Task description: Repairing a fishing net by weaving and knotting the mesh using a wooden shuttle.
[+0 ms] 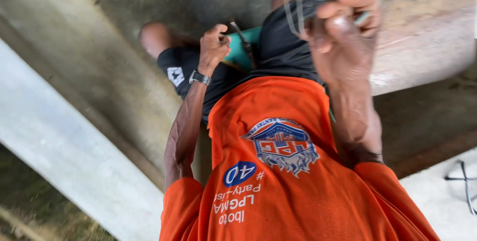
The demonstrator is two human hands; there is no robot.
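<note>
I look down my own body: an orange printed shirt (pixel 288 171) and black shorts (pixel 283 37). My left hand (pixel 214 46), with a watch on its wrist, is closed into a fist over my lap. It touches the top of a thin dark rod (pixel 246 47) that lies across a teal object (pixel 248 40) between my thighs. My right hand (pixel 348 30) is raised close to the camera and blurred. Its fingers are curled around a small grey piece (pixel 362 18), which I cannot identify.
A pale concrete beam (pixel 64 146) runs diagonally at the left, with rough grey floor (pixel 114 47) beyond it. A rounded concrete ledge (pixel 427 32) lies at the right. A black wire loop (pixel 464 184) rests on a white surface at the lower right.
</note>
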